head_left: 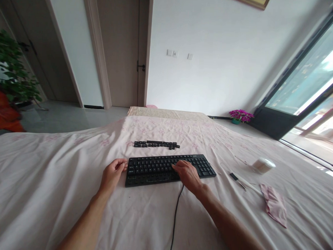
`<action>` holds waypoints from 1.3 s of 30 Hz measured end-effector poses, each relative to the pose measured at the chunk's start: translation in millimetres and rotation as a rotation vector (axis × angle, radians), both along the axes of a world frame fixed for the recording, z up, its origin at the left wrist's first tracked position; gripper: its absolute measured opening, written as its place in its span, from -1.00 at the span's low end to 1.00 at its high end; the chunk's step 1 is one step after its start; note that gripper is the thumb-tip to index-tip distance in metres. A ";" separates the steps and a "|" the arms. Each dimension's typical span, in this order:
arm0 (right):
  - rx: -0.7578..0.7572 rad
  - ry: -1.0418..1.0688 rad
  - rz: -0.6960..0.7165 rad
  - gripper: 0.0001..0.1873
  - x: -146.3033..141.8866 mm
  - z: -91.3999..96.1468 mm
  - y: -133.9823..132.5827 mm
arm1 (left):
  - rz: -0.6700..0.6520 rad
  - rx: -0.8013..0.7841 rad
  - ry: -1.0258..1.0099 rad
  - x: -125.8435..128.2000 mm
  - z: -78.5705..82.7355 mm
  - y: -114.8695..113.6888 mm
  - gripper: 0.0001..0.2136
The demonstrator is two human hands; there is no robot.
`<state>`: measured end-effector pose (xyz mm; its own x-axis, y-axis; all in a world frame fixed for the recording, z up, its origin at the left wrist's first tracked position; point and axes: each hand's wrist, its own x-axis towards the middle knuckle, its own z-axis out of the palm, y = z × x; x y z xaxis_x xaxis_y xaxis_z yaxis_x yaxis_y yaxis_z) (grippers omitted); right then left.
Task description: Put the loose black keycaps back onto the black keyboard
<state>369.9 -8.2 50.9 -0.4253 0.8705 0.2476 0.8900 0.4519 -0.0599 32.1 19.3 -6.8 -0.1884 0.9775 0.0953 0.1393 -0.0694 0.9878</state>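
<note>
A black computer keyboard [154, 166] lies slightly slanted on the cloth, its cable [175, 216] running toward me. Along its near edge the key sockets [145, 177] are bare. My left hand [116, 169] is at the left end, fingers curled and fingertips against the keyboard's side. Over the keys right of the middle rests my right hand [187, 172], its fingers bent down and pressed together. Whatever lies under those fingertips is hidden. Beyond the keyboard, loose black keycaps [155, 144] are laid out in rows, a long space bar [154, 142] among them.
A pale pink flowered cloth [71, 180] covers the surface. To the right lie a white round container [264, 165], a brush [245, 182] with dark bristles, thin tools [239, 182] and a folded pink cloth [274, 205]. Potted pink flowers [241, 116] stand by the wall.
</note>
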 end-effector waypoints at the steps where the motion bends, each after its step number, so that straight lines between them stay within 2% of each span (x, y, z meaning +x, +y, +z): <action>1: 0.000 -0.013 0.001 -0.69 0.3 -0.6 -1.5 | 0.004 -0.001 -0.002 0.0 0.2 -0.1 -0.65; 8: 0.027 -0.124 -0.042 -0.59 -0.7 -1.4 -14.5 | 0.007 -0.009 0.000 0.3 1.6 -0.6 -0.65; 16: 0.063 -0.209 -0.039 -0.60 -6.5 0.5 -18.4 | -0.002 0.007 -0.012 -0.5 -0.5 -0.9 -0.65; 20: 0.038 -0.203 -0.044 -0.56 -8.9 -0.6 -20.2 | 0.001 0.010 -0.018 -0.4 0.6 -2.1 -0.64; 23: -0.015 -0.124 -0.034 -0.59 -2.3 3.1 -17.3 | 0.005 0.005 -0.013 0.4 2.7 -3.2 -0.64; 27: -0.090 0.067 -0.047 -0.59 12.0 10.9 3.4 | 0.005 0.007 -0.017 0.7 3.4 -2.9 -0.65; 30: -0.047 0.147 -0.180 -0.60 14.5 14.1 32.1 | -0.001 0.011 -0.013 0.0 1.0 -1.2 -0.67; 33: 0.002 0.119 -0.291 -0.63 7.7 13.2 64.3 | 0.001 0.009 -0.023 -0.5 -1.3 0.1 -0.67; 39: 0.012 -0.028 -0.319 -0.70 -6.9 5.4 108.2 | 0.008 0.004 -0.029 0.4 3.1 -0.7 -0.68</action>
